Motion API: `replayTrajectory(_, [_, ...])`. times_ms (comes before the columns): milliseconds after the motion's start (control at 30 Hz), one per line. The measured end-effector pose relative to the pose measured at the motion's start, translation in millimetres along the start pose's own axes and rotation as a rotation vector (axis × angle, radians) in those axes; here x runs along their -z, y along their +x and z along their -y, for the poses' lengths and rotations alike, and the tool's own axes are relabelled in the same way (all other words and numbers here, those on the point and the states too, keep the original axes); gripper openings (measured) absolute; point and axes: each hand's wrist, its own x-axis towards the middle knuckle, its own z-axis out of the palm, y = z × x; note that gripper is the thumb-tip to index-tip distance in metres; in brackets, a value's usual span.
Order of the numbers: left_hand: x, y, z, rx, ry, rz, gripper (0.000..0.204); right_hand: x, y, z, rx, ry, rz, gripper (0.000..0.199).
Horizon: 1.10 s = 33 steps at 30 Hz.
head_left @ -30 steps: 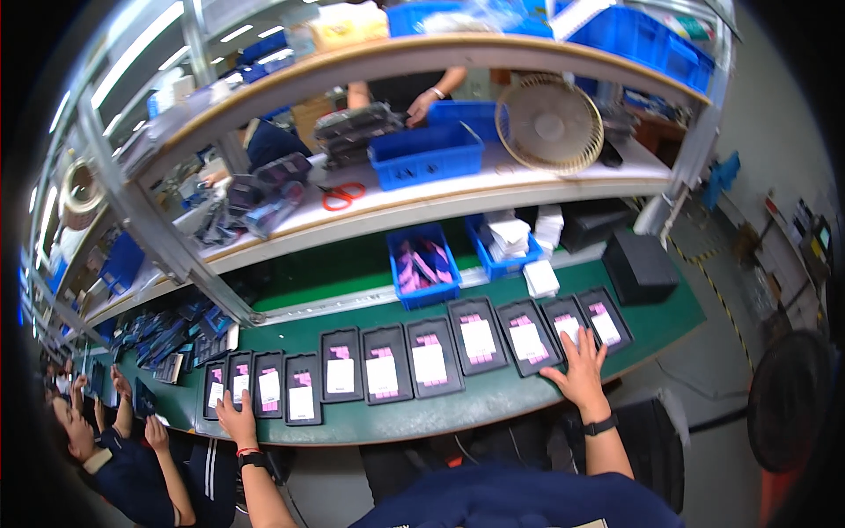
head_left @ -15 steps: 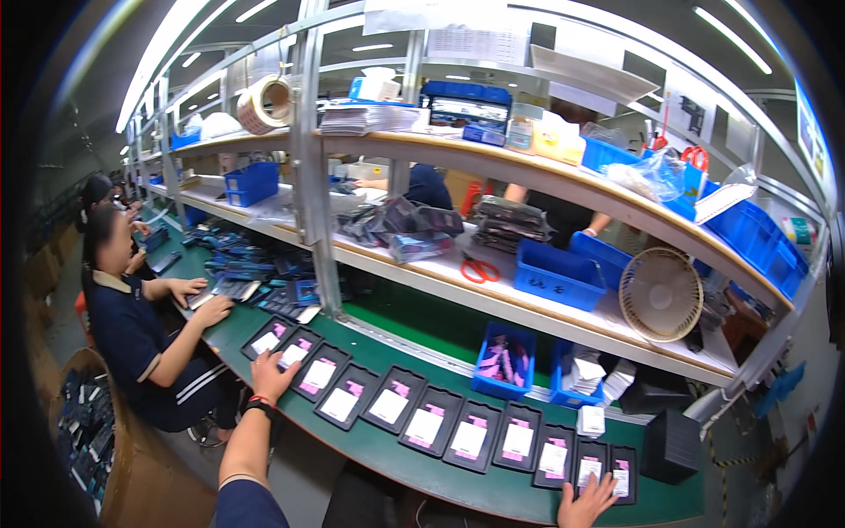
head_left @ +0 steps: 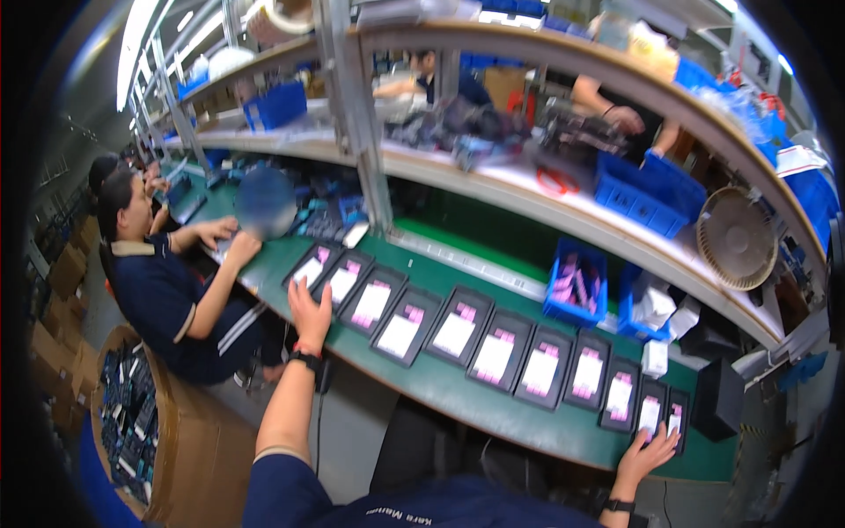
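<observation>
Across the middle of the frame, slanting down toward the lower right, a row of shallow black trays (head_left: pixel 516 322) is laid out on the green counter (head_left: pixel 431 380), each filled with a white card (head_left: pixel 493 359) and a pink piece (head_left: pixel 503 335). By their look the trays would be judged light, stiff and smooth plastic, likely to be slid easily if nudged; they would best be taken by the raised rims at the long sides, so that the loose-looking cards, probably thin and easily shifted, are left undisturbed. At the left end of the row the left hand (head_left: pixel 310 312) is held with its grip open, fingers spread upward over the near edges of the trays, its forearm stretched up from the lower edge. At the lower right the right hand (head_left: pixel 650 451) is likewise opened, fingers fanned over the near ends of the last trays, its wrist kept low. Whether either hand is pressed against a tray cannot be told
</observation>
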Motion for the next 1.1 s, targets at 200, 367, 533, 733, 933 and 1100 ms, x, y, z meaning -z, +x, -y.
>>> replayTrajectory(200, [-10.8, 0.9, 11.1, 0.032, 0.110, 0.031, 0.048, -10.5, 2.3, -7.9, 0.070, 0.011, -0.030, 0.046])
replayTrajectory(367, [-3.4, -8.7, 9.1, 0.049, 0.198, 0.140, 0.047, -10.6, -9.0, -11.6, -0.029, -0.116, -0.057, 0.046])
replayTrajectory(533, [7.8, -9.1, 2.4, 0.068, 0.201, 0.204, 0.049, -9.4, -5.8, -23.4, 0.051, -0.033, -0.139, 0.047])
replayTrajectory(733, [7.0, -9.3, -5.4, 0.066, 0.251, 0.257, 0.054, 16.2, 3.9, 5.4, 0.123, 0.061, -0.200, 0.047])
replayTrajectory(933, [6.8, -7.9, -6.9, 0.048, 0.230, 0.275, 0.054, 13.9, 4.4, 1.9, 0.105, -0.025, -0.179, 0.048])
replayTrajectory(1100, [10.0, -12.3, -1.2, 0.070, 0.226, 0.337, 0.053, 8.4, 2.3, -4.8, 0.133, -0.116, -0.196, 0.048])
